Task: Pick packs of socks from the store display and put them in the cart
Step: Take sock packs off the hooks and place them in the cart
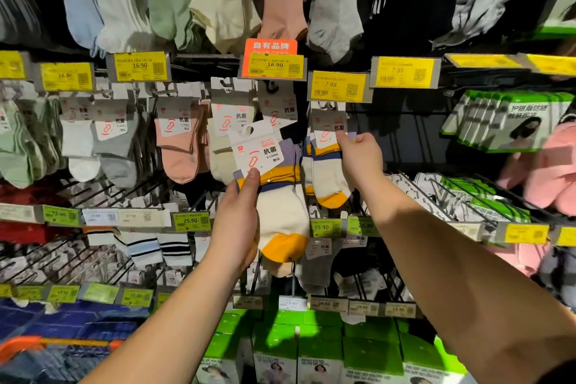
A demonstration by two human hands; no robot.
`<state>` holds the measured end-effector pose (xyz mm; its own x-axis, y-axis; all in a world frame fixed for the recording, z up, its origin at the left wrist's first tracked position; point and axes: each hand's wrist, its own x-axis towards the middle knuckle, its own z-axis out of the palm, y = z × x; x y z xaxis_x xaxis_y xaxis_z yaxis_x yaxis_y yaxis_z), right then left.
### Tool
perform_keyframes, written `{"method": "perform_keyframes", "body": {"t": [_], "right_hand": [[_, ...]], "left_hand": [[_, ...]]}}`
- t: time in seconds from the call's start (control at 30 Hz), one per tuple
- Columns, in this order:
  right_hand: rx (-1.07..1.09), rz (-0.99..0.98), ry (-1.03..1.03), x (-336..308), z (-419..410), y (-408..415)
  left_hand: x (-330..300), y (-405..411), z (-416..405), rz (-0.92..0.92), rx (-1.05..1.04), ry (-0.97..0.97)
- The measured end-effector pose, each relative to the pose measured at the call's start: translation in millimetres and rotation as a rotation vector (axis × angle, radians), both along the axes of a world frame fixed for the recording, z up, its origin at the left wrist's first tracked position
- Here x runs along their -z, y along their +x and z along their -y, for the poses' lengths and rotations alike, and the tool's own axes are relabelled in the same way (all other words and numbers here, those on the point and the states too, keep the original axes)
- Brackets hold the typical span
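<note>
Head view: left hand (237, 224) gripping sock pack (274, 193); right hand (361, 156) pinching hung pack (327, 165) (crowded pegs).

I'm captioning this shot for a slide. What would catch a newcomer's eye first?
Centre frame, the left hand holds a cream sock pack with a yellow toe, already off its hook. Just right of it, the right hand pinches a matching hanging pack. Above them, an orange sign tops the yellow price tags.
</note>
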<state>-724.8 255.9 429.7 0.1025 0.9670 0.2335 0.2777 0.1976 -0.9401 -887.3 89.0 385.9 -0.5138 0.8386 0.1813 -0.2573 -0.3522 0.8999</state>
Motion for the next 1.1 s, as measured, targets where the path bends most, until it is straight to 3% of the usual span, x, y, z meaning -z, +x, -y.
{"method": "perform_keyframes", "body": {"t": [0.4, 0.6, 0.7, 0.87, 1.1], "right_hand": [[-0.025, 0.164, -0.021, 6.0, -6.7, 1.0], [-0.002, 0.062, 0.092, 19.2, 25.3, 11.0], [-0.112, -0.021, 0.147, 23.0, 58.5, 11.2], [-0.403, -0.132, 0.045, 29.5, 105.7, -4.3], [-0.476, -0.230, -0.002, 27.8, 129.8, -1.6]], "left_hand": [[-3.7, 2.1, 0.9, -0.004, 0.006, -0.002], [-0.4, 3.4, 4.3, -0.023, 0.010, 0.010], [2.2, 4.4, 4.5, -0.016, 0.027, -0.020], [4.6, 15.6, 4.9, -0.036, 0.071, -0.037], [4.9, 26.5, 7.4, -0.072, 0.115, -0.003]]}}
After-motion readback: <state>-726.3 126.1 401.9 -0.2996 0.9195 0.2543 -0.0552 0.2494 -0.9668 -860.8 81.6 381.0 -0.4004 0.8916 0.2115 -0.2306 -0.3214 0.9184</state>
